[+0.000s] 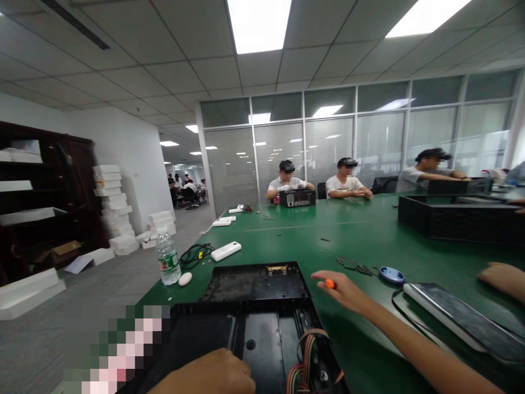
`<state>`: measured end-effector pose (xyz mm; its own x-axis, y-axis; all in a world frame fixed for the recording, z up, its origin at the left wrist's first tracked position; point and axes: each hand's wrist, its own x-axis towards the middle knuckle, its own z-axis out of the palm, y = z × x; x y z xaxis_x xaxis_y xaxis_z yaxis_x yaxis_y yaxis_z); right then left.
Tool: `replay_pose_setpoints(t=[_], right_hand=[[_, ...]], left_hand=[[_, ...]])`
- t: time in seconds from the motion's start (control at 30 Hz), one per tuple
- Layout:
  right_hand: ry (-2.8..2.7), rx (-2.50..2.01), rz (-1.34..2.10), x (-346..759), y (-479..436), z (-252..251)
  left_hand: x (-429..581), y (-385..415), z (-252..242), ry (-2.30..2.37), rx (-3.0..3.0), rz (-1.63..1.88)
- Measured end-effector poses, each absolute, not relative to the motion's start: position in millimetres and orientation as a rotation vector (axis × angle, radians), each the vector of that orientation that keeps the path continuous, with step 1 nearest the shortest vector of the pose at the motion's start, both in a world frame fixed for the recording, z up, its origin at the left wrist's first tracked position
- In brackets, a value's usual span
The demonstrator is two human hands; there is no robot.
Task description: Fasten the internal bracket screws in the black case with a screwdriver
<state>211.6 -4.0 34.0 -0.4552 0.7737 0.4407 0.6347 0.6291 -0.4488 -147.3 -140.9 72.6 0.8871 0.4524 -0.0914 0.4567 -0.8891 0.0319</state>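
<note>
Before me lies an open black metal computer case [217, 323], with multicoloured wires [303, 364] bundled at its right side. My left hand [209, 372] is over the near part of the case, knuckles up and fingers curled; whatever they hold, if anything, is hidden. Beyond the case's far edge is a flat black panel [254, 283] with a gold-coloured piece [278, 270]. My right hand [344, 290] hovers just right of this panel, index finger stretched left. An orange-ended object [330, 283] pokes out from among its fingers; the rest of it is hidden.
A water bottle [168, 260], white oval object [185, 279] and black cable [192, 254] lie along the left edge. Rightward are a blue round dish [391, 276], a long device [463, 317] and another person's hand [504, 279]. Several people work across the green table [287, 235].
</note>
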Motion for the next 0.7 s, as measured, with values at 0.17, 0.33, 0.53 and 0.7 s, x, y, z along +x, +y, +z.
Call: replay_pose_setpoints(t=[0.17,0.33,0.53,0.7], right_hand=[[-2.400,-1.106,0.408,164,-18,25],[-2.419,-1.199,0.363,163,-19,29],[-2.432,-1.232,0.188,168,-14,30],[-2.418,-1.293,0.146,166,-8,26]], left_hand=[[-163,-99,85,1.091,2.964,0.103],[-204,-34,80,1.611,2.870,0.063],[-219,5,61,1.391,2.923,-0.046],[-216,16,61,1.363,2.909,-0.066]])
